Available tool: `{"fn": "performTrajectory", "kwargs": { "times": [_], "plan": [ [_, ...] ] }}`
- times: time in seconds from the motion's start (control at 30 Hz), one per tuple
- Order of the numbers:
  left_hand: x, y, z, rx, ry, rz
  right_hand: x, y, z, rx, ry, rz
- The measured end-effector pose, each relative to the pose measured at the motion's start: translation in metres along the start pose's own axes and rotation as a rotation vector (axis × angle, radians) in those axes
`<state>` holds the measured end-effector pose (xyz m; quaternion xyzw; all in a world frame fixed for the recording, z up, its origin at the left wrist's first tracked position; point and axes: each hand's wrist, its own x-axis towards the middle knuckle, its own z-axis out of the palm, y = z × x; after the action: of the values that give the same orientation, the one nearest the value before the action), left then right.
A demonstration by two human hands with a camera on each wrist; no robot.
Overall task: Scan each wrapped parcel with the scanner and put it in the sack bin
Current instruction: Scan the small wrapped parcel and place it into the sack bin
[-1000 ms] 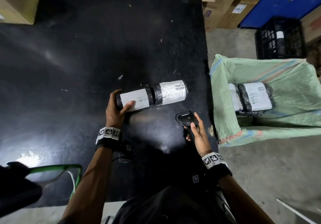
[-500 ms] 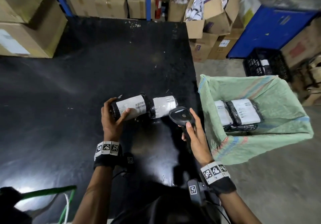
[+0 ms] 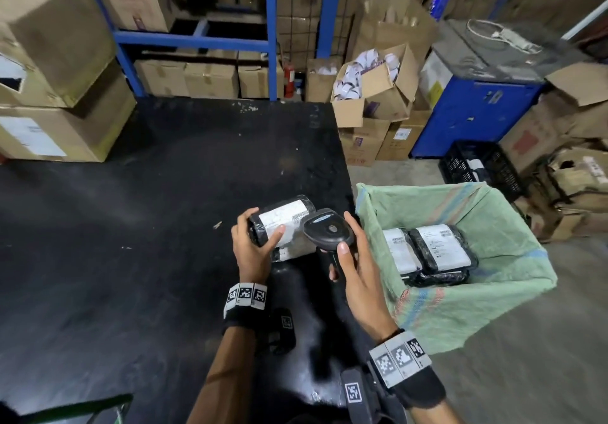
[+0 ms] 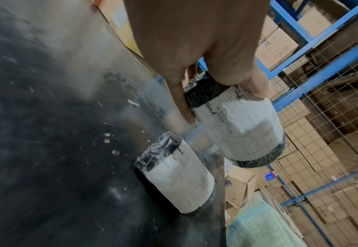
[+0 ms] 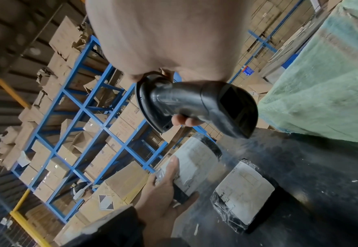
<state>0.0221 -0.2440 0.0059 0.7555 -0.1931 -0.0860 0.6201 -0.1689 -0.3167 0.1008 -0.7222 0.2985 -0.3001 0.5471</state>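
Stacked cardboard boxes (image 3: 56,101) stand on the desk's (image 3: 131,242) far left corner, well apart from the work. Near the desk's right edge, the left hand (image 3: 251,252) holds a wrapped parcel (image 3: 283,223) lifted off the surface — thumb across the white label, fingers curled round the black-wrapped end, a firm grip on that one end. A second parcel (image 4: 174,178) lies on the desk just below it, close to the right edge; the left wrist view shows the two apart, not touching.

Just to the right, the right hand (image 3: 353,275) has its grip wrapped round the handle of the scanner (image 3: 329,229), whose head hovers over the held parcel's label, near the barcode strip at the label's far end.

To do this scan well, I would keep the thumb clear of the barcode, turn the parcel so the label faces the scanner window squarely, and hold both still — the plastic wrap is glossy and may glare if angled badly.

Beyond the desk's right edge stands the sack bin (image 3: 460,308), open-mouthed, with scanned parcels (image 3: 437,252) already lying inside. Once the scan registers, it is a short carry over the edge.
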Motion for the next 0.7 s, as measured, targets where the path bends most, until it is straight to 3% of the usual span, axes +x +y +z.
{"fn": "performTrajectory", "kwargs": {
  "times": [0.7],
  "plan": [
    [-0.029, 0.028, 0.029, -0.028, -0.015, 0.037, -0.016, -0.003, -0.014, -0.032, 0.071, -0.011]
  ]
}}
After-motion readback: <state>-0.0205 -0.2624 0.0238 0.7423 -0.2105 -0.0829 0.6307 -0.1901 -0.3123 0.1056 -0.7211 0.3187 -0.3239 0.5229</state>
